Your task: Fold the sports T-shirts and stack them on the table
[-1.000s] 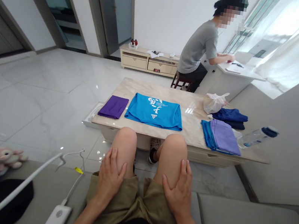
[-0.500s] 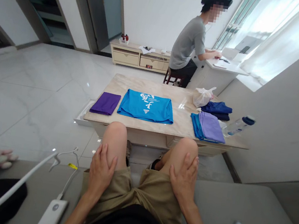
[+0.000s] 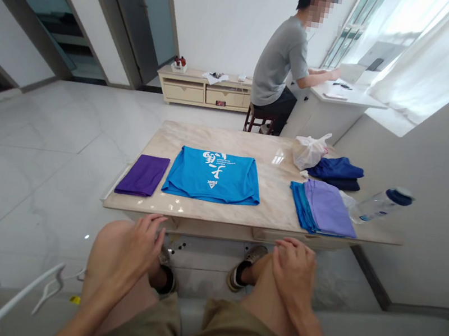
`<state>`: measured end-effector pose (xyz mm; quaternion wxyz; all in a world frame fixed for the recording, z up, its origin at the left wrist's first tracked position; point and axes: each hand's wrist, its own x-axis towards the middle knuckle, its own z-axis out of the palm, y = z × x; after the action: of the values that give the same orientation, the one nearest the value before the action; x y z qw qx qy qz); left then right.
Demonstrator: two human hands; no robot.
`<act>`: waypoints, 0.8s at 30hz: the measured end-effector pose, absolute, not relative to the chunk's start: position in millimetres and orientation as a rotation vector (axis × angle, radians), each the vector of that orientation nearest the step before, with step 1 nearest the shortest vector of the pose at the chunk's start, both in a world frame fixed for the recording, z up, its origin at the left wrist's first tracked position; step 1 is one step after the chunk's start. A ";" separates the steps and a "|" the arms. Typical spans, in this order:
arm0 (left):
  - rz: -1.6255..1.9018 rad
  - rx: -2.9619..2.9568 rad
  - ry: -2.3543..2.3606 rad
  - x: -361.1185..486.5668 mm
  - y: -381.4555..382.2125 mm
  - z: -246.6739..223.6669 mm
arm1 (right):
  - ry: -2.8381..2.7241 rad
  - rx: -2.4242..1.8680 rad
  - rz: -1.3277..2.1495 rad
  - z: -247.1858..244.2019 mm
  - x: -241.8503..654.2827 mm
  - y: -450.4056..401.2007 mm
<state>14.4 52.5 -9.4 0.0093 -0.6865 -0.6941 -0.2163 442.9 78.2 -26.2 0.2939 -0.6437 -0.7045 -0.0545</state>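
Observation:
My left hand (image 3: 139, 245) is over my left knee, holding nothing, its fingers loosely apart. Over the other knee is my right hand (image 3: 293, 267), also without anything in it, fingers slightly spread. On the marble-topped table (image 3: 201, 210) in front lies a folded blue shirt (image 3: 230, 183) with white lettering. To its left is a folded purple cloth (image 3: 143, 175). A stack at the right has a lavender cloth (image 3: 329, 207) on top of blue ones (image 3: 301, 206).
Behind the stack are dark blue clothes (image 3: 337, 168) and a white plastic bag (image 3: 310, 150). A clear bottle (image 3: 380, 207) leans at the table's right end. A person in a grey shirt (image 3: 282, 60) sits at a white desk (image 3: 347, 94). A hanger (image 3: 47, 290) is at lower left.
Both hands have moved forward and up, nearer the table's front edge. My knees have spread apart, and the view has come closer to the table. The person's hands have moved on the desk.

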 end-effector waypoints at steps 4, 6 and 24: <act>-0.459 -2.228 -2.357 -3.5 146.7 4.8 | -1.994 -1.779 0.194 -4.6 422.0 209.6; -0.295 -2.211 -2.460 -13.7 195.8 9.6 | -2.005 -1.960 0.314 -2.1 403.4 273.6; 0.236 -2.074 -2.642 -50.8 370.3 -40.2 | -1.808 -2.236 0.696 -61.7 354.2 429.0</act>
<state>-50.8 370.3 -40.2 -0.1125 -0.6119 -0.7798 0.0697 354.2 429.0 -61.7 0.0911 -0.7526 -0.6086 0.2342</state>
